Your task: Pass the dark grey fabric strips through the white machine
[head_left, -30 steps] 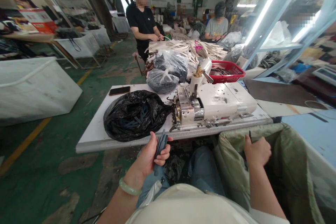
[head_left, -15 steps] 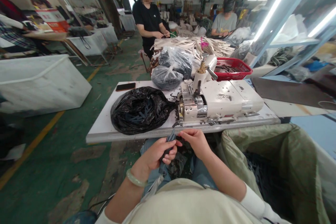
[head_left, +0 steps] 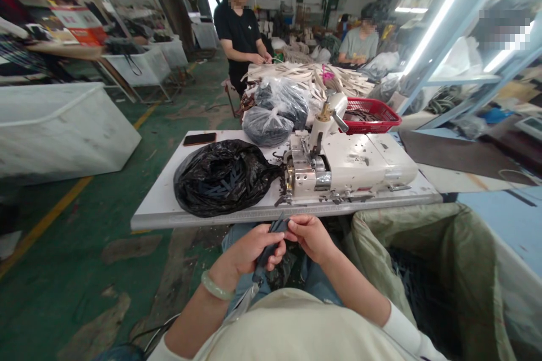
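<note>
Below the table's front edge, my left hand (head_left: pixel 265 245) is wrapped round a bundle of dark grey strips (head_left: pixel 263 259), whose ends stick out above and below the fist. My right hand (head_left: pixel 307 234) pinches the upper end of a strip beside the left fingers. Beyond the hands stands a cream machine (head_left: pixel 359 163) with a metal head (head_left: pixel 307 172). Left of it lies an open black plastic bag (head_left: pixel 224 177) with dark strips inside. At the right, a green sack (head_left: pixel 372 223) holds more dark strips.
A phone (head_left: pixel 200 139) lies on the white table (head_left: pixel 156 208). Clear bags (head_left: pixel 267 126), a red basket (head_left: pixel 372 113) and a heap of pale strips (head_left: pixel 351 80) are behind the machine. A person (head_left: pixel 239 28) stands across the table; another (head_left: pixel 359 45) is farther back.
My right hand has moved in closer to my left and now pinches a strip end, which fans out from the bundle. The view has shifted slightly to the right.
</note>
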### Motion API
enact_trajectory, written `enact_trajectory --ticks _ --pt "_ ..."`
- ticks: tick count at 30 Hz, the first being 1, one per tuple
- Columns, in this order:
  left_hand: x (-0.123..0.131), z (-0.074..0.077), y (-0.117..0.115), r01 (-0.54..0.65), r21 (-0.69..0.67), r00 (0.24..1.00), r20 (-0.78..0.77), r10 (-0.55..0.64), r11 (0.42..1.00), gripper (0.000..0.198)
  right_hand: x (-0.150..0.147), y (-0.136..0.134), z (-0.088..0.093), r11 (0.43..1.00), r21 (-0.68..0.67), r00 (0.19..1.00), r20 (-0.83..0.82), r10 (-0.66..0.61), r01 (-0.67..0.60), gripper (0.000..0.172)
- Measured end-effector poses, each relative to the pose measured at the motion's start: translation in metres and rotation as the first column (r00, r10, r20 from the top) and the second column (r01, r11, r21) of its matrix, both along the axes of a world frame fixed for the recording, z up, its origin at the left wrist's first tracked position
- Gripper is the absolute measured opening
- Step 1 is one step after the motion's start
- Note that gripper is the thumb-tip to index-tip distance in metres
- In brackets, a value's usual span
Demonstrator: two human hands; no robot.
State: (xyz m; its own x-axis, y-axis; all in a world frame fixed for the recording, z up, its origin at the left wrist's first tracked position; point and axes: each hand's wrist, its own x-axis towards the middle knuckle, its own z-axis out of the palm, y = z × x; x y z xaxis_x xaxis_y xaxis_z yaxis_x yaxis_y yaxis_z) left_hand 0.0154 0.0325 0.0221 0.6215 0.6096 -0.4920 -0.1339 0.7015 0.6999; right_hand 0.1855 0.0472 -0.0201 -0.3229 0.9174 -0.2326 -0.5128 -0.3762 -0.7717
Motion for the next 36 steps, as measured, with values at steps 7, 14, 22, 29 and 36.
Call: enact_trajectory --ticks 7,14,22,29,36 --pt "-0.015 -0.001 0.004 -0.117 -0.056 0.993 -0.002 0.117 0.992 0.031 0.009 0.001 0.006 0.973 -0.063 0.967 -0.117 -0.227 0.220 0.025" --pt "-0.014 -0.003 0.006 -0.205 -0.034 0.979 -0.022 0.204 0.978 0.037 0.018 -0.019 0.018 0.903 0.388 0.980 0.003 -0.201 0.184 0.029" --pt "-0.002 0.005 0.009 -0.343 0.285 0.901 -0.170 0.399 0.895 0.041 0.027 -0.019 0.009 0.896 0.422 0.907 0.417 -0.055 -0.139 0.030" --pt "-0.005 0.006 0.015 -0.219 0.389 0.893 -0.291 0.344 0.895 0.042 0.024 -0.014 0.024 0.787 0.247 0.795 0.418 0.440 -0.565 0.049" --pt "-0.006 -0.003 0.021 -0.412 0.326 0.815 -0.287 0.504 0.851 0.049 0.016 0.033 0.012 0.996 0.013 0.972 0.222 0.081 -0.087 0.044"
